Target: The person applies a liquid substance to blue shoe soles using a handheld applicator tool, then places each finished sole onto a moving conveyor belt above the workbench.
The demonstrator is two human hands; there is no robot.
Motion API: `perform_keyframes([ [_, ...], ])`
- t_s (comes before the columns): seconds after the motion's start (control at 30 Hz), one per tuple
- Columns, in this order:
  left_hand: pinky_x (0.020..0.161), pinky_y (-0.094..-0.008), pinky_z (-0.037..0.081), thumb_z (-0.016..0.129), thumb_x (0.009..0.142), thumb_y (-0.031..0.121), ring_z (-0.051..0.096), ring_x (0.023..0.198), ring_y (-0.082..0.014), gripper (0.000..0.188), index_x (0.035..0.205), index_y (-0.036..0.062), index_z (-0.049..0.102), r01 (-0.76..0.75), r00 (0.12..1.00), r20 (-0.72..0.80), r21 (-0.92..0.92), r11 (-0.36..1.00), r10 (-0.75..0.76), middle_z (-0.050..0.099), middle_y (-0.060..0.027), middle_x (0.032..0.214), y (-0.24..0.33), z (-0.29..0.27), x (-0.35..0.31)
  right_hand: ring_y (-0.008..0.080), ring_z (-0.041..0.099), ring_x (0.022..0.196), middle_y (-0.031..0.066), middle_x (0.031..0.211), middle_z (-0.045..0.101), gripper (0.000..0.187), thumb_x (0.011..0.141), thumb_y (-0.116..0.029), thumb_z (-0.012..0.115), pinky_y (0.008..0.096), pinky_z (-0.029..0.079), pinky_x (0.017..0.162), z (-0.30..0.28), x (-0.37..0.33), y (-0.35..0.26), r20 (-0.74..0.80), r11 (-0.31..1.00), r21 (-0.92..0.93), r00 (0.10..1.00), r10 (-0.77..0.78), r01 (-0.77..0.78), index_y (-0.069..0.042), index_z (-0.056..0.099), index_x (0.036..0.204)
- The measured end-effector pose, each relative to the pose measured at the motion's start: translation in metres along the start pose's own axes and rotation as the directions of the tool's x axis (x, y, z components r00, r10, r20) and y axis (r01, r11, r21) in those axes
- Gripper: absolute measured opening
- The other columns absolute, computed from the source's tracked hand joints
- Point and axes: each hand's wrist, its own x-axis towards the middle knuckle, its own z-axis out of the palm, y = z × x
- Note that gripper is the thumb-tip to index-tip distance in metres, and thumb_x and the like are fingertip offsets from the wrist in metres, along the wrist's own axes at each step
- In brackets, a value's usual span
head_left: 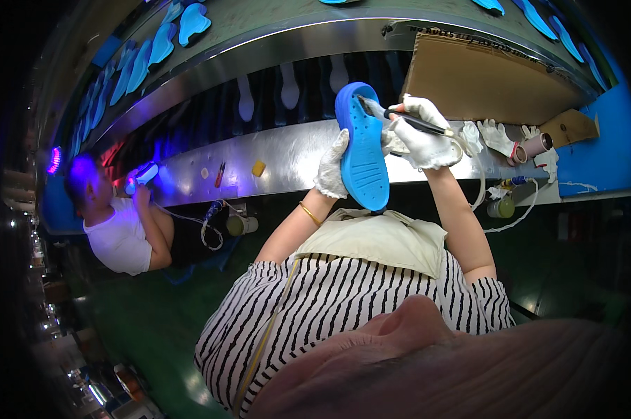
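A blue shoe sole [366, 157] with small holes and ridges is held upright in front of my chest. My left hand [332, 167], in a white glove, is closed around its left edge. In my gloved right hand [424, 136] is a brush [417, 123] with a dark handle, pinched between the fingers. The brush's pale tip reaches the upper part of the sole, by a dark patch. From the handle's rear end a whitish tube trails down past my right wrist.
A metal bench [287, 159] runs ahead, bearing a yellow sponge [259, 167] and a red-handled tool [220, 174]. At right are a cardboard box [490, 80], spare gloves [495, 137] and a tape roll [537, 144]. Blue soles [162, 42] lie on the far belt. A co-worker [120, 223] sits left.
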Motion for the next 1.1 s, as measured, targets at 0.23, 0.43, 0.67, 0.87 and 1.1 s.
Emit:
perform_keyframes([
  [0.23, 0.102, -0.0449, 0.047, 0.042, 0.091, 0.069, 0.054, 0.121, -0.03, 0.081, 0.146, 0.0109, 0.034, -0.033, 0.993, -0.112, -0.026, 0.999, 0.03, 0.049, -0.0146, 0.138, 0.001, -0.011, 0.014, 0.0102, 0.063, 0.083, 0.0063, 0.092, 0.065, 0.019, 0.082, 0.0, 0.069, 0.0264, 0.052, 0.078, 0.006, -0.018, -0.018, 0.204, 0.998, -0.043, 0.977, 0.057, -0.049, -0.001, 0.06, 0.099],
  [0.43, 0.103, -0.0475, 0.046, 0.039, 0.091, 0.071, 0.054, 0.12, -0.0333, 0.083, 0.145, 0.0081, 0.035, -0.066, 0.996, -0.069, -0.035, 0.997, 0.064, 0.05, -0.0179, 0.137, 0.013, -0.011, 0.018, 0.0144, 0.064, 0.078, 0.0074, 0.087, 0.063, 0.022, 0.076, 0.001, 0.07, 0.0293, 0.052, 0.073, 0.018, -0.02, -0.017, 0.218, 0.922, -0.228, 0.939, -0.266, 0.313, 0.0, 0.063, 0.097],
  [0.67, 0.106, -0.0524, 0.042, 0.033, 0.091, 0.073, 0.053, 0.121, -0.0364, 0.084, 0.145, 0.0079, 0.037, -0.159, 0.983, -0.098, -0.052, 0.986, 0.154, 0.053, -0.0191, 0.135, 0.027, -0.016, 0.023, 0.0141, 0.063, 0.077, 0.0068, 0.087, 0.064, 0.023, 0.075, -0.002, 0.072, 0.0279, 0.052, 0.072, 0.021, -0.037, -0.018, 0.228, 0.934, -0.328, 0.971, -0.071, 0.145, -0.002, 0.065, 0.097],
  [0.87, 0.107, -0.0531, 0.04, 0.039, 0.089, 0.074, 0.052, 0.122, -0.0371, 0.086, 0.143, 0.008, 0.038, -0.182, 0.982, -0.078, -0.09, 0.979, 0.175, 0.054, -0.0189, 0.133, 0.041, -0.019, 0.02, 0.0171, 0.064, 0.078, 0.0082, 0.087, 0.065, 0.02, 0.076, -0.007, 0.072, 0.0297, 0.053, 0.073, 0.021, -0.033, -0.026, 0.398, 0.944, -0.302, 0.917, -0.004, 0.135, -0.006, 0.067, 0.095],
  [1.1, 0.104, -0.0546, 0.042, 0.044, 0.088, 0.073, 0.056, 0.117, -0.0384, 0.084, 0.141, 0.0077, 0.042, -0.153, 0.988, -0.019, -0.095, 0.984, 0.152, 0.058, -0.0208, 0.127, 0.057, -0.013, 0.021, 0.0174, 0.065, 0.078, 0.0091, 0.087, 0.066, 0.016, 0.074, -0.002, 0.073, 0.0298, 0.052, 0.072, 0.021, -0.041, -0.03, 0.438, 0.979, -0.171, 0.899, -0.028, 0.114, -0.004, 0.065, 0.088],
])
